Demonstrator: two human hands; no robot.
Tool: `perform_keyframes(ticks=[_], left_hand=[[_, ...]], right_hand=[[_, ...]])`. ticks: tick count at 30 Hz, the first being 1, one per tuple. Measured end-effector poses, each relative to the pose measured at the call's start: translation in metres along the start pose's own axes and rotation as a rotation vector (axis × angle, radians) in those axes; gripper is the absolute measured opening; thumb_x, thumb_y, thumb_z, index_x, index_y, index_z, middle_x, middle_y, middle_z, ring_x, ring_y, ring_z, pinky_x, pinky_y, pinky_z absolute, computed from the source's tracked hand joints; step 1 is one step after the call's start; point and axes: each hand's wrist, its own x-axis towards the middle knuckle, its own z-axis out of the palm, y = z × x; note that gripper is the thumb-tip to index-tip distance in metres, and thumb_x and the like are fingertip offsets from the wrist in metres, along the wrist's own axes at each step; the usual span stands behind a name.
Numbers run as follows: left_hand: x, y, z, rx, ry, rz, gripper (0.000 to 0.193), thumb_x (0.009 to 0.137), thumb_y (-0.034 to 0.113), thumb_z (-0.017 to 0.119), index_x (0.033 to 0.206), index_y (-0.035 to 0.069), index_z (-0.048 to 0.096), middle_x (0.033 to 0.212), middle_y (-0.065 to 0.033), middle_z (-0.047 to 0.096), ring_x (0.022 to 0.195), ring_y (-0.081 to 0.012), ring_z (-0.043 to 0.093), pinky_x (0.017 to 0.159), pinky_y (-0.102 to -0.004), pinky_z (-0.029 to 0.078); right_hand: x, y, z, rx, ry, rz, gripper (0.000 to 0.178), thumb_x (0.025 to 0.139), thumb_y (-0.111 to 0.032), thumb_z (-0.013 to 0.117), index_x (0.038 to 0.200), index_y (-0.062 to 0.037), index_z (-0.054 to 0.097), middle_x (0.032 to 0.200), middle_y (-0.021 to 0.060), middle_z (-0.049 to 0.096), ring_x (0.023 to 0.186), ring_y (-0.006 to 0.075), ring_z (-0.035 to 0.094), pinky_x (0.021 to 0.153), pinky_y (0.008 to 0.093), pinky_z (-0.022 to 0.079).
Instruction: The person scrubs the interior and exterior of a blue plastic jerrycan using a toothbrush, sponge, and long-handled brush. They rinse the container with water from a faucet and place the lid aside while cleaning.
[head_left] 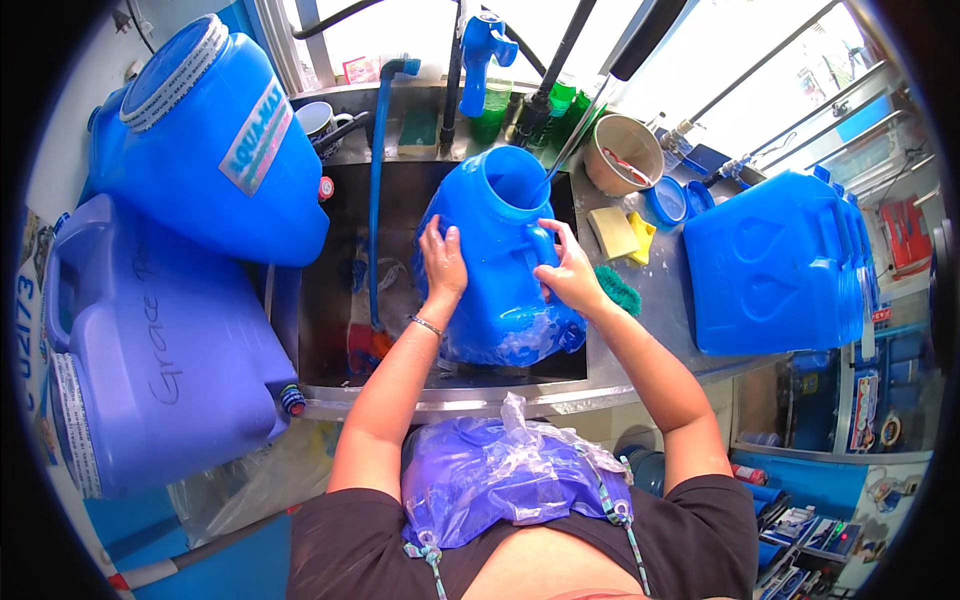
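Note:
A wet blue water jug (495, 290) with a wide round mouth and a side handle stands tilted over the dark metal sink (330, 215). Its mouth is uncapped and faces away from me. My left hand (443, 262) lies flat against the jug's left side, fingers stretched out. On the other side, my right hand (574, 275) has its fingers around the jug's handle (541, 245). A thin rod with a black grip (645, 40) slants down to the jug's mouth; its lower end is hidden. Foamy water or wet glare shows on the jug's near end.
Large blue (235, 140) and purple (170, 340) containers crowd the left; another blue container (765, 265) stands right. A blue pipe (376, 190) crosses the sink. On the counter are a beige sponge (612, 233), yellow cloth (641, 238), green scrubber (618, 290) and a bucket (622, 150).

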Motion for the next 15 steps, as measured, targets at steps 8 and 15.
perform_keyframes(ticks=[8,15], left_hand=[[0.001,0.035,-0.011,0.133,-0.002,0.206,0.057,0.085,0.010,0.063,0.137,-0.001,0.042,0.136,-0.0270,0.041,0.129,-0.0426,0.041,0.111,-0.0482,0.032],[0.034,-0.005,-0.044,0.232,0.181,0.165,0.038,0.072,0.008,0.063,0.110,0.001,0.062,0.115,-0.0245,0.055,0.116,-0.0397,0.048,0.104,-0.0456,0.039]], right_hand=[[0.017,-0.007,0.005,0.218,-0.079,0.114,0.051,0.093,-0.015,0.063,0.135,-0.0051,0.035,0.081,0.0084,0.058,0.057,0.0158,0.059,0.052,0.0305,0.051],[0.014,0.003,-0.001,0.239,0.032,0.039,0.055,0.089,-0.007,0.060,0.136,0.0004,0.033,0.077,0.0083,0.057,0.053,0.0174,0.057,0.051,0.0313,0.051]])
